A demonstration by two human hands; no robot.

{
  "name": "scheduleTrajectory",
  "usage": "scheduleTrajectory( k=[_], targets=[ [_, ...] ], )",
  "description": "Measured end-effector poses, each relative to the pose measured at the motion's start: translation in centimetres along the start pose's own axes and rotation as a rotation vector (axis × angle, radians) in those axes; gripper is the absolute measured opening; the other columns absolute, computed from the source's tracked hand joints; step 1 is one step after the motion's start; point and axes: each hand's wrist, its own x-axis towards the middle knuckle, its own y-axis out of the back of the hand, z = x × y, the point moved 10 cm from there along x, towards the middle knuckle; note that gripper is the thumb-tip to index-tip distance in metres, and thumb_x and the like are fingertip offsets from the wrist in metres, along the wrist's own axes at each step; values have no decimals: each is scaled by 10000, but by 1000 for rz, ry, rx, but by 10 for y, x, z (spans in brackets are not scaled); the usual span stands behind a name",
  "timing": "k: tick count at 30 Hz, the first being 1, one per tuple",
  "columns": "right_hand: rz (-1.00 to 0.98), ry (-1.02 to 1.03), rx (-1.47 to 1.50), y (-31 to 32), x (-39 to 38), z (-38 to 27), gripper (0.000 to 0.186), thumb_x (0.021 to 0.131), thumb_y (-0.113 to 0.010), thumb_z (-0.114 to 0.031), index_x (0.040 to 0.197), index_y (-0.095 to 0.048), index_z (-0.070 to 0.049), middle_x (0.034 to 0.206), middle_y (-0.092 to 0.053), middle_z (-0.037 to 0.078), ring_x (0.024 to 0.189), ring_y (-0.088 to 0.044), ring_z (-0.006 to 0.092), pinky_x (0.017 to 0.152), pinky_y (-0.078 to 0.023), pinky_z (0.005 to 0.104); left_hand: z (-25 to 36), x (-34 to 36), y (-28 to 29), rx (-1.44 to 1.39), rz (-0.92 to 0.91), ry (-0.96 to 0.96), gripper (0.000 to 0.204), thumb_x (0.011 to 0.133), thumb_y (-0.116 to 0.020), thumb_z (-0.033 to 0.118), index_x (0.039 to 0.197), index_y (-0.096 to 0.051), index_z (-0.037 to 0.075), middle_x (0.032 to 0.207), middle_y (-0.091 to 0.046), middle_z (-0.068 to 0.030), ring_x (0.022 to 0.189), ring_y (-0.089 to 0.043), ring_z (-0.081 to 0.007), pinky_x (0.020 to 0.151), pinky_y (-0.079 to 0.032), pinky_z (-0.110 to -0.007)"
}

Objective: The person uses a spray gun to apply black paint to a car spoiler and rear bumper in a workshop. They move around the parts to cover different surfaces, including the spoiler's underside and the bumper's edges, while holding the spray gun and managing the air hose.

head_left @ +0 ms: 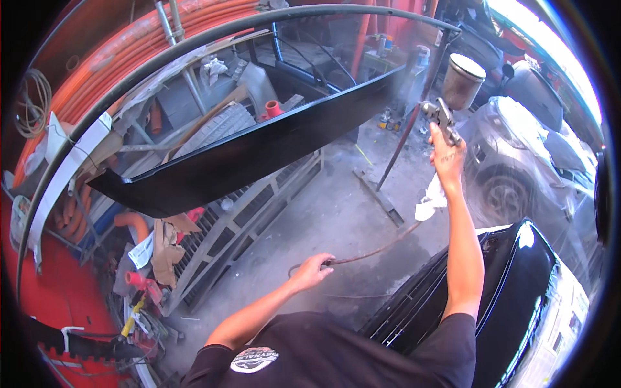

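Observation:
My right hand [447, 157] is raised at the upper right, its fingers wrapped round a paint spray gun [441, 121]. A pale, paint-stained cup [464, 81] sits on top of the gun. White cloth or paper [432, 199] hangs just below that hand. Lower and toward the middle, my left hand [312, 271] is closed round a thin brown air hose [375, 251], which runs up toward the right hand. Ahead and to the left, a long glossy black panel [259, 139] hangs at an angle, and pale mist blurs its right end. The gun stands apart from it.
A curved metal bar [220, 40] arches overhead, joined to a stand whose foot [379, 197] rests on the concrete floor. A black car part [446, 291] lies close on my right, with a plastic-covered car [517, 155] beyond. Slatted frame [242, 223] and clutter crowd the left.

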Motion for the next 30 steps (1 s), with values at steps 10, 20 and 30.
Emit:
scheduleTrajectory(
  k=[10, 20, 30],
  targets=[
    [-430, -26, 186, -65, -209, -135, 235, 1003, -739, -215, 940, -699, 8, 689, -608, -6, 534, -514, 54, 495, -376, 248, -93, -98, 2, -33, -62, 7, 207, 864, -784, 119, 1026, -710, 13, 1026, -738, -170, 982, -712, -304, 849, -544, -429],
    [-913, 119, 496, -158, -341, -288, 287, 968, -787, -117, 1194, -697, 34, 863, -690, 0, 746, -589, 49, 630, -479, 256, -166, -221, 58, -218, 68, 125, 228, 863, -828, 83, 1017, -677, 8, 950, -703, -84, 931, -661, -184, 847, -538, -374],
    [-1114, 72, 678, -174, -342, -325, 325, 996, -775, -226, 1238, -730, -14, 893, -653, -56, 826, -522, 29, 688, -460, 263, -144, -239, 77, -231, 114, 300, 244, 911, -786, 101, 1102, -674, -1, 1024, -728, -93, 979, -683, -166, 856, -562, -358]
  ],
)
